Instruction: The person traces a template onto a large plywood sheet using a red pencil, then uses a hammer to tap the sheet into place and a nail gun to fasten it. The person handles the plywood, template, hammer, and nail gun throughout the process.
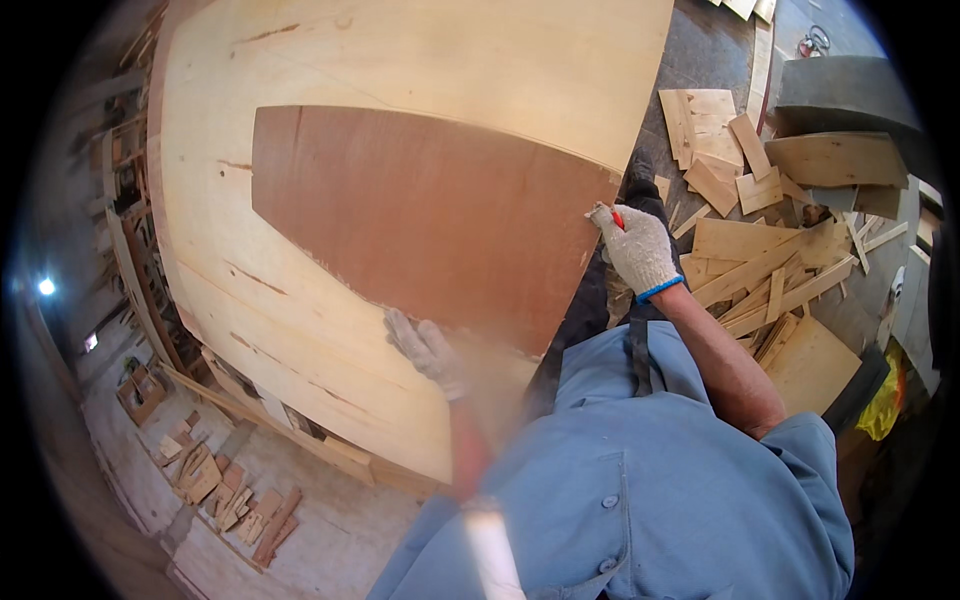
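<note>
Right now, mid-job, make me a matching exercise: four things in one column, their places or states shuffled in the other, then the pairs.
1. Left hand
2. Right hand
3. Brown panel
4. Pale sheet

A. lying on top of a larger board
B. closed around a red tool
C. underneath another board
D. open, near the brown panel's lower edge

Pairs: 1-D, 2-B, 3-A, 4-C

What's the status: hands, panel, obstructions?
Left hand open at panel's near edge. Right hand holds red tool at right corner. Panel on plywood. Scraps right, off panel.
</note>
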`<state>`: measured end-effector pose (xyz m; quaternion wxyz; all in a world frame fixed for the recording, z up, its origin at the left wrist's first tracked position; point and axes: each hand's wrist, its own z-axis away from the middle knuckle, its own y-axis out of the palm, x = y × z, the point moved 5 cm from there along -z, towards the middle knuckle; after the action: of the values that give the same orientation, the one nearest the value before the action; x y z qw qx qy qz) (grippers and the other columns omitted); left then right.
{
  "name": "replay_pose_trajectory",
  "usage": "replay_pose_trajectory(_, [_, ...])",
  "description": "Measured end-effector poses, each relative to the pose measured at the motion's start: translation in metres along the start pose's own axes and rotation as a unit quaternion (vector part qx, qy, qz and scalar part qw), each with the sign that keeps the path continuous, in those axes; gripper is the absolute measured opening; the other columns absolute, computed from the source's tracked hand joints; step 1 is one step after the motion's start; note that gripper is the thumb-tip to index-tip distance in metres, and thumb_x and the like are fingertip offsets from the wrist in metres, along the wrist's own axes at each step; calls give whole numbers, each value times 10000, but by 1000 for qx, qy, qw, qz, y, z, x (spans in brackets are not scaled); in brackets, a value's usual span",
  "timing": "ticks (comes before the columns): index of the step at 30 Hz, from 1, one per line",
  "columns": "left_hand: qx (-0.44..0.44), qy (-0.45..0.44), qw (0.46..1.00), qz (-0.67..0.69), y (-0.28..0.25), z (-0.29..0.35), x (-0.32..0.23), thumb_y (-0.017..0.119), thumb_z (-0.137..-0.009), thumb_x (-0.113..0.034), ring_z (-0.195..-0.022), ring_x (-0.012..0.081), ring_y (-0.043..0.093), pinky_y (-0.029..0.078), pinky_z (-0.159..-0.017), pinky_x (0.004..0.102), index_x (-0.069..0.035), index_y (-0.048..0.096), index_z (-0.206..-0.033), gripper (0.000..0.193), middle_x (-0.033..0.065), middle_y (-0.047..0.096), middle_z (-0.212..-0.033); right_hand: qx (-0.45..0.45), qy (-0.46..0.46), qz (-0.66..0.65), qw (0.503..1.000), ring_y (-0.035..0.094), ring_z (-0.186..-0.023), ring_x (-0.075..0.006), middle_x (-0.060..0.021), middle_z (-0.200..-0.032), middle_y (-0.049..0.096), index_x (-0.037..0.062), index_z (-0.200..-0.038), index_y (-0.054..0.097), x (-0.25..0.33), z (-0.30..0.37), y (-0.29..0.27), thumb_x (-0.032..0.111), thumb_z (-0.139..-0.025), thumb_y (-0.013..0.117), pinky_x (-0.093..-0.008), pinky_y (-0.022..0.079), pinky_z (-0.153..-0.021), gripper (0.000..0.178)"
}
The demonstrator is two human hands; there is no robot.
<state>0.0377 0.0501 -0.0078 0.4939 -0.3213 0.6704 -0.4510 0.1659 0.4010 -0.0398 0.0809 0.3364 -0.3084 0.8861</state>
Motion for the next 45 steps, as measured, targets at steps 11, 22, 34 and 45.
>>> replay_pose_trajectory(11, [29, -22, 987, -157, -15, -5, -13, 607, -1041, -237, -1493, 450, 397, 331, -1226, 571, 16, 495, -1488, 526, 288, 445, -1577, -5, -32, 27, 999, 662, -927, -460, -233, -919, 696, 70, -896, 711, -10, -4, 2, 475, -1037, 531, -531, 511, -785, 465])
replay_pose_trajectory(22, [133, 178, 970, -102, 30, 80, -138, 784, -899, -397, -1528, 500, 321, 227, -1268, 642, -7, 418, -1566, 855, 272, 371, -1647, 80, -41, -16, 996, 668, -1020, -461, -250, -1019, 716, 78, -1050, 766, -5, -14, -10, 509, -1048, 450, -508, 519, -872, 534])
replay_pose_trajectory(34, [66, 240, 967, -46, 36, 79, -120, 838, -865, -307, -1569, 419, 296, 204, -1287, 592, -115, 372, -1634, 920, 201, 333, -1697, 125, -105, -70, 984, 658, -772, -279, -160, -801, 694, 25, -964, 716, -23, -23, -20, 401, -1039, 571, -400, 516, -736, 410])
replay_pose_trajectory(45, [94, 253, 963, -21, 37, 77, -116, 841, -859, -297, -1585, 406, 267, 171, -1289, 612, -138, 361, -1644, 934, 187, 329, -1702, 152, -41, -89, 984, 668, -707, -118, -42, -770, 724, 39, -1052, 747, -22, -33, -36, 323, -1069, 581, -294, 531, -652, 329])
